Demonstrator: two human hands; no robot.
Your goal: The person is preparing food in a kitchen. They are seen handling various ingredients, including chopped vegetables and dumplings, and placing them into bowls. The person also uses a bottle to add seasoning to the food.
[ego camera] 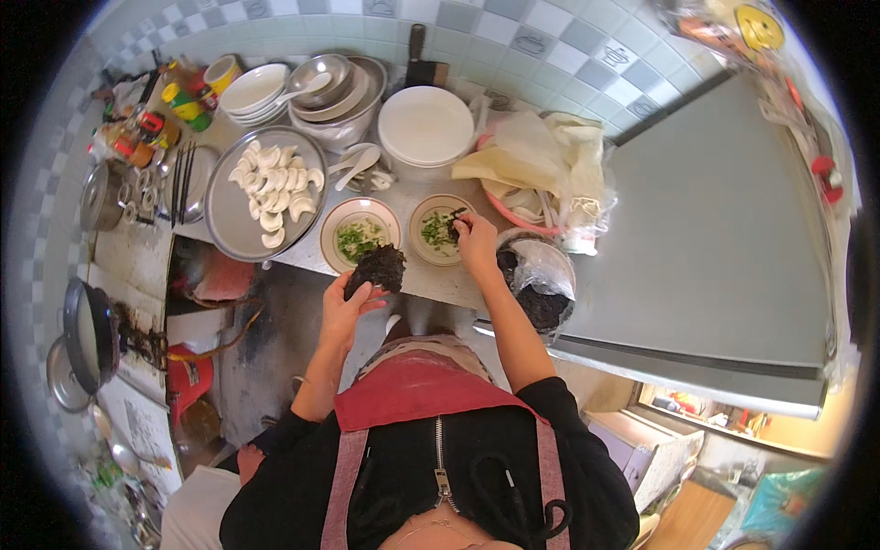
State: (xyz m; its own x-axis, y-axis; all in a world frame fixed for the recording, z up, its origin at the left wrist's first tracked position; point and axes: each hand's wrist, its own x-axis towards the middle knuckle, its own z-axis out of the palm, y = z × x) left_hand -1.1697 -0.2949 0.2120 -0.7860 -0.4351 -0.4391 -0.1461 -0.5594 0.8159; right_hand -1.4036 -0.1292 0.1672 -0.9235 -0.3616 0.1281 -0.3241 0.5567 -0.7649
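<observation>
My left hand (pixel 347 306) grips a dark sheet of dried seaweed (pixel 379 269) at the counter's front edge, just below a rimmed bowl (pixel 328 242) of chopped green onion (pixel 356 238). Between the fingertips of my right hand (pixel 476 237) is a small torn seaweed piece (pixel 454 223), over the right side of a second bowl (pixel 415 237) that also holds chopped greens. Beside my right forearm stands a plastic-lined container (pixel 569 275) with more dark seaweed. To the left, a round metal tray (pixel 223 213) carries many uncooked dumplings (pixel 275 180).
Stacked plates (pixel 426 125), nested metal bowls (pixel 323 79) and a cleaver (pixel 418 62) line the tiled wall. White spoons (pixel 361 165) lie behind the bowls. A pink basket (pixel 509 214) with plastic bags is at right, near a grey refrigerator (pixel 708 227). Another person's hand (pixel 249 460) shows lower left.
</observation>
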